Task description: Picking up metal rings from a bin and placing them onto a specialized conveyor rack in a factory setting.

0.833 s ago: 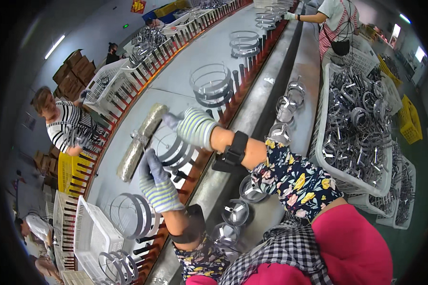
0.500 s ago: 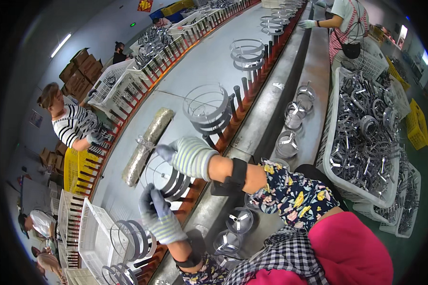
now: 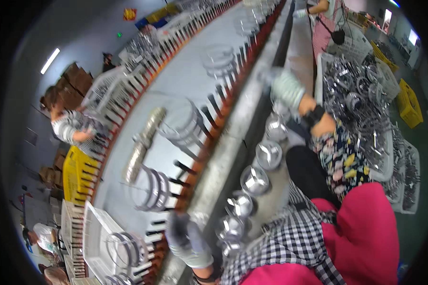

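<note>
Item, change: the hands had parted. A moment earlier both had been close together at a stack of rings beside the plastic-wrapped roll (image 3: 144, 141); now they stood well apart, neither at the ring work.

Item, near ring stack (image 3: 153, 190): on the grey table (image 3: 115, 149), beside the lower end of the roll, next to the dark pegs (image 3: 184, 167); touched by neither hand. A judgement: handling of the stack between the hands appeared to have ended, at least for the moment.

Item, second ring stack (image 3: 179, 129): on the same table, beside the upper half of the roll, also apart from both hands.

Item, left hand (image 3: 189, 244): striped glove, low in the view, over the near edge by the pegs; fingers raised, thumb and fingers loosely parted, nothing visible between them.

Item, right hand (image 3: 284, 88): striped glove, black wristband (image 3: 314, 115), floral sleeve (image 3: 342, 156); arm reached forward, fingers directed to the left, by the far end of the row of metal cups (image 3: 255, 180). Blurred; whether it gripped anything could not be told.

Item, surroundings: a white crate (image 3: 320, 71) heaped with metal parts, on the person's right, beyond the cups.
</note>
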The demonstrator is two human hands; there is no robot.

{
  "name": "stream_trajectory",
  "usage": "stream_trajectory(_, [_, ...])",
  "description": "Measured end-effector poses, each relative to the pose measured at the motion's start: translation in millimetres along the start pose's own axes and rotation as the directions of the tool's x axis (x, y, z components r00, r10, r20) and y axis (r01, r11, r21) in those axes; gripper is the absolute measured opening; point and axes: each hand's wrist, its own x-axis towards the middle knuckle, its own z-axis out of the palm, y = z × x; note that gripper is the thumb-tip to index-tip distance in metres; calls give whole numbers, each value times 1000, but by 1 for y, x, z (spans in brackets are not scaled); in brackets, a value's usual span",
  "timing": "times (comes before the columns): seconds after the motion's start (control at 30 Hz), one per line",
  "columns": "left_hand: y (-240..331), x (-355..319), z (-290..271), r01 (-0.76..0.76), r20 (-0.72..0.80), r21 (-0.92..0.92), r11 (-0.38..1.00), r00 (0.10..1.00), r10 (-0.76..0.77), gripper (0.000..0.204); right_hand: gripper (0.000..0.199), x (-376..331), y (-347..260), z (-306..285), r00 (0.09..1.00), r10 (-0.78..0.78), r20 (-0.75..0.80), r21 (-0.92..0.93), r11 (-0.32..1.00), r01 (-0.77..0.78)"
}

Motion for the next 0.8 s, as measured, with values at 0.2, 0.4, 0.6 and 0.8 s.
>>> stream_trajectory(0.2, [-6, -8, -35, 111, -36, -78, 991, 993, -114, 45, 37, -30, -29, -9, 921, 389, -5, 570, 758, -317])
stream_trajectory(0.4, [-14, -31, -19, 165, 126, -28, 986, 979, -161, 43, 44, -140, 0, 103, 880, 17, 475, -328, 931, 159])
stream_trajectory(0.6, [-28, -41, -14, 210, 232, 112, 971, 945, -231, 39, 22, -157, 28, 167, 849, 74, 524, -299, 949, 101])
stream_trajectory(0.8, [-34, -32, 9, 262, 224, 218, 940, 924, -309, 39, 23, -106, 92, 169, 907, 146, 396, -355, 935, 5])
